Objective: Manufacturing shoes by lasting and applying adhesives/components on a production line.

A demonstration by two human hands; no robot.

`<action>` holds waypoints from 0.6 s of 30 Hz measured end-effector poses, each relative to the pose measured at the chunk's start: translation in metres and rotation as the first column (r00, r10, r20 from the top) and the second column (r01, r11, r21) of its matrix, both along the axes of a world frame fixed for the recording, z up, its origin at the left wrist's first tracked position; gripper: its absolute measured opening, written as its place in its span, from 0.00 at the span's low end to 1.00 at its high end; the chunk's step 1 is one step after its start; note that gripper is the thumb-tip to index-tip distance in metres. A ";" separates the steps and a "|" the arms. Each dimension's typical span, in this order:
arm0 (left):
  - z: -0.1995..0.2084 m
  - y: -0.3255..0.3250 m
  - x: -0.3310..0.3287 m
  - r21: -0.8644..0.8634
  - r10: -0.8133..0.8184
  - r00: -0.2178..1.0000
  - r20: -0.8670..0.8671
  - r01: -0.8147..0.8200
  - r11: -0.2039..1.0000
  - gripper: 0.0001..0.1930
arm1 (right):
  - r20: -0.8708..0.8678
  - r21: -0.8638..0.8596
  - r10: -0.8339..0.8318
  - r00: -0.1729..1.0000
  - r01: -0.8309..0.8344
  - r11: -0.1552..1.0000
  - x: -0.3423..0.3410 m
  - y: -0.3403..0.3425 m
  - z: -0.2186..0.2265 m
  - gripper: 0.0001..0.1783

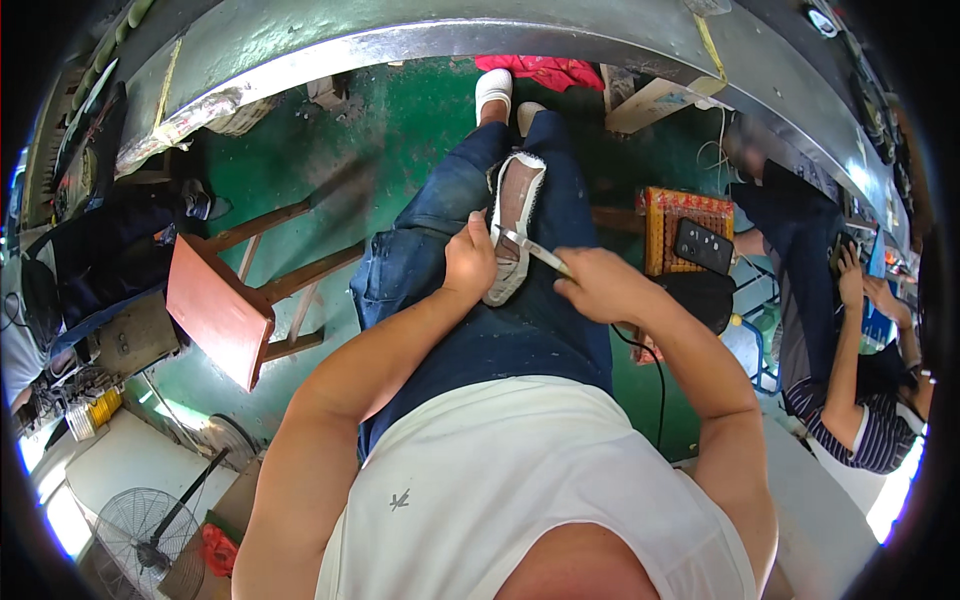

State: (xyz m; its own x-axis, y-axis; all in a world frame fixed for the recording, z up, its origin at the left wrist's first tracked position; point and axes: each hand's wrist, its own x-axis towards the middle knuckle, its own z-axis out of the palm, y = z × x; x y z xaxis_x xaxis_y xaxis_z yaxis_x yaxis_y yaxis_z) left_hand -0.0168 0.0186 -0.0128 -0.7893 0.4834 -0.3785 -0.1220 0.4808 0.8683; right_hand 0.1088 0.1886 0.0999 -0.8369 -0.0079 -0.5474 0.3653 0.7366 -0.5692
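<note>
A shoe upper [516, 205] with a brown underside and a pale, rough edge lies bottom up across my thighs, its grey end towards me. My left hand [471, 258] grips its left side, thumb up along the edge. In my right hand [606, 285] is a narrow silvery metal tool [536, 251], held with the fingers wrapped round its near end. The tool's tip reaches across the shoe to its left edge, close to my left thumb. Whether it is a knife or pincers I cannot make out.
A wooden stool [222, 310] stands to my left. At my right, a dark remote-like device [704, 246] lies on a beaded seat [668, 215]. A long metal bench edge [420, 42] curves ahead. A fan [150, 545] stands lower left. Another person [845, 400] works at the right.
</note>
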 end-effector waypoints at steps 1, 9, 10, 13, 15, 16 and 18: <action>-0.002 -0.002 -0.001 0.048 -0.055 0.995 -0.087 0.059 0.997 0.31 | -0.001 -0.002 -0.002 1.000 0.002 1.000 -0.001 -0.001 -0.005 0.18; 0.017 -0.002 -0.004 0.075 -0.265 0.812 -0.519 0.352 0.933 0.27 | -0.112 0.163 -0.122 0.986 0.139 0.977 0.002 0.024 -0.028 0.16; 0.024 -0.001 -0.005 -0.047 -0.396 0.782 -0.481 0.428 0.903 0.27 | -0.053 0.071 -0.149 0.987 0.153 0.986 0.007 0.033 -0.034 0.16; 0.026 -0.004 -0.010 -0.177 -0.544 0.734 -0.406 0.521 0.835 0.28 | 0.418 -0.323 -0.268 0.868 0.418 0.849 -0.008 0.060 -0.010 0.15; 0.033 0.000 -0.015 -0.183 -0.564 0.730 -0.385 0.538 0.822 0.28 | 0.412 -0.248 -0.263 0.872 0.386 0.889 -0.009 0.061 -0.002 0.18; 0.036 0.001 -0.019 -0.235 -0.631 0.709 -0.313 0.586 0.775 0.29 | 0.142 -0.256 -0.355 0.924 0.381 0.888 -0.014 0.054 -0.006 0.20; 0.059 0.012 -0.020 -0.274 -0.696 0.678 -0.237 0.641 0.717 0.29 | -0.163 -0.240 -0.451 0.878 0.408 0.881 -0.023 0.039 -0.011 0.24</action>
State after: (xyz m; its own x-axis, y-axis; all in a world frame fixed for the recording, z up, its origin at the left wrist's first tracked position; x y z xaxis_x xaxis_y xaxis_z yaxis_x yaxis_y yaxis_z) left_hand -0.0366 0.0306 0.0465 -0.3619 0.8831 -0.2985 0.5382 0.4594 0.7066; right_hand 0.0862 0.2277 0.0891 -0.8755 0.2916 -0.3853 0.4777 0.4023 -0.7810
